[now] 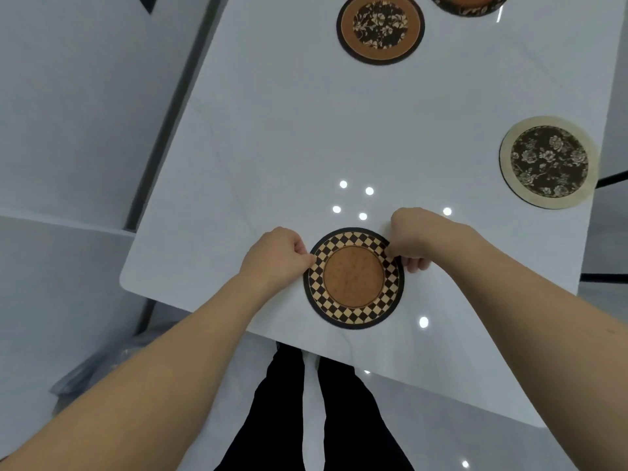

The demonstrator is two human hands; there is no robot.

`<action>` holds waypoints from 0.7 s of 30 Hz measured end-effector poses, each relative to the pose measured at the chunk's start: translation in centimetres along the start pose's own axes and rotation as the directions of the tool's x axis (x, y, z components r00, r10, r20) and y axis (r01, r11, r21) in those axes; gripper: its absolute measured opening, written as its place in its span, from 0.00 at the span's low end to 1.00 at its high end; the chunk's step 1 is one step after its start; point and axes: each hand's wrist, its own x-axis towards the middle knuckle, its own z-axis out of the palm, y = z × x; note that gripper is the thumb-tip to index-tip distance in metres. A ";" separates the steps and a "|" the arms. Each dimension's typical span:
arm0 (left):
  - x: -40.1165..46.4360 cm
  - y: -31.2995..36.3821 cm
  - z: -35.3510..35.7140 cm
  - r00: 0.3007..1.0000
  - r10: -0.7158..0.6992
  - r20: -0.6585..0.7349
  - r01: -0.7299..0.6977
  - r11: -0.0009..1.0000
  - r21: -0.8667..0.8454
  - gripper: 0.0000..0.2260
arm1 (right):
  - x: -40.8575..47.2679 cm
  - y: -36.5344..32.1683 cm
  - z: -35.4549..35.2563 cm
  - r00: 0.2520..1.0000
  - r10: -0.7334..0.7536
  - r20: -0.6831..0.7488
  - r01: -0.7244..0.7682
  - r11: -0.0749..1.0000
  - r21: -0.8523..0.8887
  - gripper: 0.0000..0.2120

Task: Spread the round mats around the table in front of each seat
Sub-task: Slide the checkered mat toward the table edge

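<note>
1. Your left hand [272, 258] pinches the left rim of the checkered mat [353, 278], fingers curled in.
2. Your right hand [416, 237] pinches the upper-right rim, fingertips [416, 265] tucked past the edge.
3. The mat lies flat on the white table [272, 147], near the edge closest to you (brown centre, checker ring, dark border).
4. The beige-rimmed floral mat [548, 162] sits at the right edge, well apart.
5. The brown floral mat [380, 28] lies at the far end; beside it a fourth mat [470, 5] is cut off by the frame.
</note>
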 end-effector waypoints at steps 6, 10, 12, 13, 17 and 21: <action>-0.3 -0.3 -0.3 0.995 0.035 0.092 -0.042 0.996 0.079 0.07 | -0.5 0.5 0.7 0.991 0.012 0.132 -0.009 1.000 -0.022 0.09; -0.6 -0.6 -0.3 0.990 0.076 0.120 -0.091 0.989 0.119 0.07 | -0.5 0.8 0.9 0.976 0.002 0.219 -0.002 1.000 0.001 0.12; -0.8 -0.7 -0.2 0.989 0.097 0.113 -0.110 0.986 0.122 0.08 | -0.4 0.9 1.0 0.973 -0.014 0.230 0.013 1.000 0.007 0.14; -0.8 -0.8 -0.1 0.989 0.102 0.108 -0.115 0.986 0.118 0.08 | -0.4 0.9 1.0 0.975 -0.018 0.223 0.018 1.000 0.002 0.13; -0.8 -0.9 -0.2 0.986 0.119 0.115 -0.132 0.985 0.112 0.08 | -0.3 0.9 1.0 0.975 -0.022 0.219 0.022 1.000 0.004 0.11; -0.8 -1.1 -0.2 0.980 0.152 0.130 -0.167 0.978 0.121 0.08 | -0.3 1.0 1.0 0.978 -0.037 0.205 0.044 0.999 -0.029 0.10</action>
